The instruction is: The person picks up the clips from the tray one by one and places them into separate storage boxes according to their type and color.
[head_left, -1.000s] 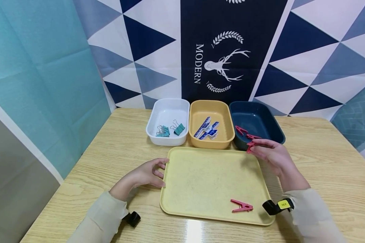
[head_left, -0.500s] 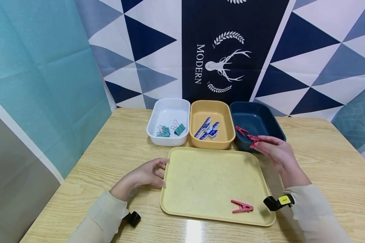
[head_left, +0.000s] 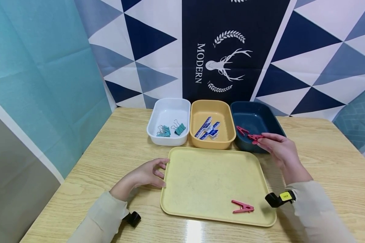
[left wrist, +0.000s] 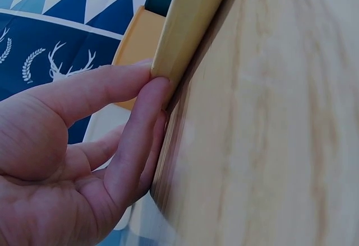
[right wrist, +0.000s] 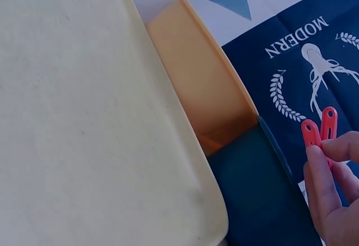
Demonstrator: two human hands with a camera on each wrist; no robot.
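My right hand [head_left: 278, 148] pinches a red clothespin [right wrist: 311, 133] between thumb and fingers, over the near edge of the dark blue bin [head_left: 255, 114]. Inside that bin lies a red clothespin [head_left: 242, 130], and another beside the held one partly overlaps it in the head view. On the yellow tray [head_left: 213, 179], near its front right, rests one more red clothespin [head_left: 243, 207]. My left hand [head_left: 147, 173] touches the tray's left rim with relaxed, spread fingers; the left wrist view shows fingertips [left wrist: 160, 83] against the rim's outer side.
A white bin [head_left: 167, 111] with teal binder clips [head_left: 179, 129] and a yellow-orange bin [head_left: 211, 109] with blue-and-white clips [head_left: 210, 130] stand left of the dark blue one, behind the tray. A patterned cloth [head_left: 155, 50] hangs behind the wooden table [head_left: 109, 152].
My right hand has moved the held clothespin slightly away and right, from the tray's far right corner to over the dark blue bin's near edge. The left hand has stayed at the tray.
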